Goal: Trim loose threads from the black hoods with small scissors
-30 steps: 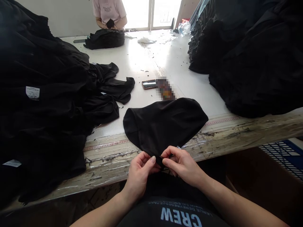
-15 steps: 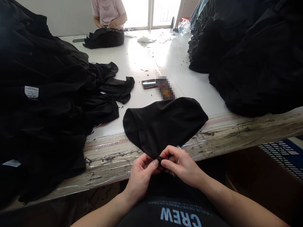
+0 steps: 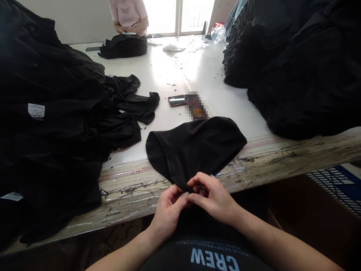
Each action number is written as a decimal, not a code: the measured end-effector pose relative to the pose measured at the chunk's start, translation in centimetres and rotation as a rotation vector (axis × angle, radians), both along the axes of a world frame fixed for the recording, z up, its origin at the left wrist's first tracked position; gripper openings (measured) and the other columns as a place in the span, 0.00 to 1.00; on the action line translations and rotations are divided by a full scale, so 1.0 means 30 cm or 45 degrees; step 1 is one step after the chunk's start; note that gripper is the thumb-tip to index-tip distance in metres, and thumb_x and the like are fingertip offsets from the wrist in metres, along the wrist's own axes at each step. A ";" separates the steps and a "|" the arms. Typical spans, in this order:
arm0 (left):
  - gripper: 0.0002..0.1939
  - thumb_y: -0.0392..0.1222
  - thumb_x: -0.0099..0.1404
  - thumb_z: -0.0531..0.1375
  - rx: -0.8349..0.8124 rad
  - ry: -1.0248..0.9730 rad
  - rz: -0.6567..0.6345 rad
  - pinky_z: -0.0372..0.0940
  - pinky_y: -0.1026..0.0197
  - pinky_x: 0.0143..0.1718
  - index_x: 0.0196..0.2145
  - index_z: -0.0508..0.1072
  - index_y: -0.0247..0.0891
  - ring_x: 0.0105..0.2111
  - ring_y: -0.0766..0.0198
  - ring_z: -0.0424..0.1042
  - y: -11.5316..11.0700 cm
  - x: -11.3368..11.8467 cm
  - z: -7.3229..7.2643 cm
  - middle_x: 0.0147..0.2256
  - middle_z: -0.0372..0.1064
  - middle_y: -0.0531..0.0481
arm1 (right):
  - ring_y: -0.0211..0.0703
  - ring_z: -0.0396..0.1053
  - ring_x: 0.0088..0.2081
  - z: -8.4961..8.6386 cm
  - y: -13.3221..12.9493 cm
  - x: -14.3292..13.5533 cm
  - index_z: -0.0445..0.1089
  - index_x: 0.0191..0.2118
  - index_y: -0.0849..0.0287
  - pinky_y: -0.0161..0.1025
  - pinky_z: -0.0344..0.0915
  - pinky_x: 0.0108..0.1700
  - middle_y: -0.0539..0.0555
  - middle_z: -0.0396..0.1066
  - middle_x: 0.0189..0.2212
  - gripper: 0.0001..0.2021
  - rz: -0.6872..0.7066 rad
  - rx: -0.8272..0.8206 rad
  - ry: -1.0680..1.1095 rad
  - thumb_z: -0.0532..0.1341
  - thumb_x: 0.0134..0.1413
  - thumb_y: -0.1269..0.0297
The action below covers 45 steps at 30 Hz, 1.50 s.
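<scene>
Both hands pinch the near tip of the black cloth, thumbs and fingers closed on its seam: left hand from below, right hand just beside it. Best keep the pinch tight and the edge taut. The cloth spreads away from the hands over the worktop edge. Beyond it lies a phone; farther off, a person.

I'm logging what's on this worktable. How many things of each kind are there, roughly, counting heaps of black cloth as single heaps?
Black cloth heaps: 3 (left, right, far one by the other person)
Single black garment pinched by left hand and right hand: 1
Phone: 1
Total: 5
</scene>
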State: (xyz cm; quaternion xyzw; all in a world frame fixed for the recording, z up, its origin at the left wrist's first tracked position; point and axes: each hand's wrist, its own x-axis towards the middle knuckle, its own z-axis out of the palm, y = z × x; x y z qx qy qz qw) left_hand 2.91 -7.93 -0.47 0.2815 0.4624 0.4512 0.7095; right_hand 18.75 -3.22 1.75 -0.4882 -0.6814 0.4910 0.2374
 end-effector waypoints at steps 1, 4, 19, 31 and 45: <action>0.12 0.45 0.60 0.64 -0.021 -0.030 0.009 0.67 0.60 0.40 0.38 0.75 0.35 0.36 0.60 0.73 0.002 -0.001 -0.001 0.35 0.74 0.46 | 0.36 0.64 0.27 -0.003 -0.001 -0.001 0.67 0.31 0.58 0.33 0.62 0.28 0.49 0.66 0.27 0.03 0.019 0.094 -0.039 0.63 0.49 0.69; 0.13 0.48 0.61 0.62 -0.135 -0.177 0.089 0.68 0.60 0.36 0.36 0.74 0.34 0.34 0.61 0.73 0.017 -0.010 0.000 0.34 0.73 0.46 | 0.36 0.63 0.27 -0.021 -0.010 0.004 0.65 0.28 0.58 0.35 0.61 0.29 0.50 0.64 0.26 0.05 0.066 0.375 -0.044 0.59 0.52 0.72; 0.13 0.46 0.58 0.65 -0.199 -0.247 0.105 0.68 0.64 0.33 0.30 0.73 0.31 0.28 0.66 0.72 0.054 -0.004 0.037 0.27 0.73 0.47 | 0.41 0.70 0.31 0.004 -0.003 0.098 0.66 0.45 0.57 0.38 0.68 0.33 0.53 0.71 0.36 0.16 -0.160 0.105 -0.111 0.63 0.51 0.61; 0.11 0.43 0.58 0.65 -0.130 -0.246 0.113 0.67 0.65 0.31 0.31 0.72 0.32 0.28 0.67 0.71 0.076 0.018 0.037 0.28 0.71 0.48 | 0.37 0.63 0.27 0.015 -0.021 0.083 0.64 0.29 0.57 0.35 0.61 0.30 0.48 0.65 0.25 0.03 0.030 0.153 -0.162 0.59 0.51 0.71; 0.14 0.46 0.56 0.66 -0.267 -0.347 0.240 0.68 0.64 0.26 0.33 0.71 0.32 0.25 0.67 0.71 0.153 -0.021 0.017 0.29 0.72 0.48 | 0.35 0.61 0.28 0.007 -0.036 0.114 0.61 0.27 0.58 0.32 0.58 0.30 0.47 0.64 0.27 0.10 0.413 0.215 -0.150 0.57 0.44 0.81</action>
